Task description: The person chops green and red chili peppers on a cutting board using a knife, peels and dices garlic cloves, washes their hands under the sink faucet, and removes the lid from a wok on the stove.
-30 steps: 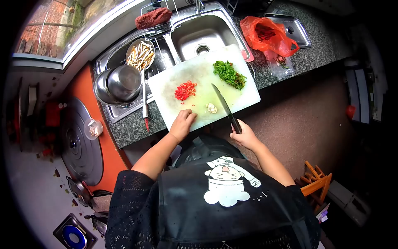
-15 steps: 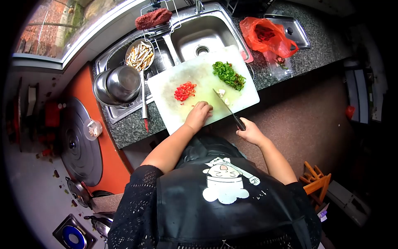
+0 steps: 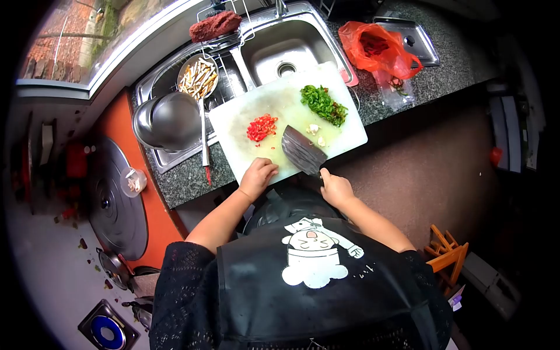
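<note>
Board juts past bench front edge; hard pressing there might tip it. Left hand by near edge, towards near-left corner, fingers curled; grip contents can't be told. Right hand grasps knife, blade over near edge; a sideways slip could nick the left fingers. Count: one knife, one board, two garlic bits nearer right edge, one red pepper heap leftward, one chopped green heap along right edge.

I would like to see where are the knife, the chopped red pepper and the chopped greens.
Knife (image 3: 302,150): head view, middle of blade.
Chopped red pepper (image 3: 262,127): head view, pile's middle.
Chopped greens (image 3: 324,106): head view, pile's middle.
</note>
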Motion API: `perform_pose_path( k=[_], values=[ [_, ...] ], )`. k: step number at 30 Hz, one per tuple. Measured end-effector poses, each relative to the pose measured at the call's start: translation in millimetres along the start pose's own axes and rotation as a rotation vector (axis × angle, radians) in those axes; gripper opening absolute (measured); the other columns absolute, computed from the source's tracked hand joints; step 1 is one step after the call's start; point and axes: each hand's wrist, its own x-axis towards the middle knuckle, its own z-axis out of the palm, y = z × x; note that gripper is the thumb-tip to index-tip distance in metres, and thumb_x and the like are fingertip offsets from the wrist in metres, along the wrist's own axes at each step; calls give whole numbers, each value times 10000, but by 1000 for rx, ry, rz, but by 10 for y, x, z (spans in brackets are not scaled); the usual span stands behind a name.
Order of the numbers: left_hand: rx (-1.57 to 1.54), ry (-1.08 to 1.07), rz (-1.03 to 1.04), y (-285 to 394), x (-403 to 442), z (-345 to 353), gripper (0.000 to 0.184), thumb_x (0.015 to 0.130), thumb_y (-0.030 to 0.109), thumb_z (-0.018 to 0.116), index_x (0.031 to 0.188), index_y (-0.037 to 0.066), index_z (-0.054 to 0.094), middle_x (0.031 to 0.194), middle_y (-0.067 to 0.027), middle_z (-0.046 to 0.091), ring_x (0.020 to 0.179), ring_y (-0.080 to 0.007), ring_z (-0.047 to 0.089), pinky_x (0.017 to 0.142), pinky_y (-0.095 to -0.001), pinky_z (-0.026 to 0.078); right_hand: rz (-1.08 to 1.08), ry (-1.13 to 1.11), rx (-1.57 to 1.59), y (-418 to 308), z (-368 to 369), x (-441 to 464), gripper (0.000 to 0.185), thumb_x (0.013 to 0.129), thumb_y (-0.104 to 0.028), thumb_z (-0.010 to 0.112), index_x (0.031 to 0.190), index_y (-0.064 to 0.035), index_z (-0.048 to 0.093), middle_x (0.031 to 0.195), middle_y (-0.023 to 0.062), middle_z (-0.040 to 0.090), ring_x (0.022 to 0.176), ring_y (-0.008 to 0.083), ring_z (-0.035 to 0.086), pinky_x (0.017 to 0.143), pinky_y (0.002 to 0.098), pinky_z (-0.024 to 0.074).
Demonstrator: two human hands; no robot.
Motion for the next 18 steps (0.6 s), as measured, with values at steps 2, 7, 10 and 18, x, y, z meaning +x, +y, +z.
perform_pose_path(
  k=[2, 7, 10, 18],
  values=[
    [-1, -9, 42, 64, 87, 74, 190, 821, 75, 721, 1008, 52, 692, 937, -94, 627, 907, -300, 604, 806, -378, 518, -56, 37, 413, 39, -97, 28, 273, 821, -92, 656, 1060, -62, 526, 696, 133, 606, 562, 289, 654, 515, 387, 500],
    [81, 59, -57, 116, 55, -2, 221, 802, 47, 704, 1021, 72, 685, 915, -83, 642, 911, -294, 598, 797, -383, 515, 285, -454, 970, -191, -706, -58, 214, 796, -5, 667, 891, -84, 492, 655, -11, 480, 472, 78, 460, 434, 255, 366],
    [39, 36, -52, 65, 51, 47, 178, 808, 69, 729, 976, 59, 670, 891, -105, 654, 873, -313, 612, 769, -397, 510, 141, -492, 770, -19, -527, -108, 208, 793, -29, 688, 896, -73, 513, 659, -8, 486, 480, 99, 470, 443, 270, 387],
    [-181, 52, -203, 295, 476, 367, 273, 819, 105, 741, 1048, 48, 602, 1046, -134, 598, 853, -326, 620, 759, -399, 525, 227, -327, 655, -13, -558, -148, 255, 811, -96, 681, 1024, -36, 556, 709, 81, 588, 593, 223, 602, 579, 368, 484]
  ],
)
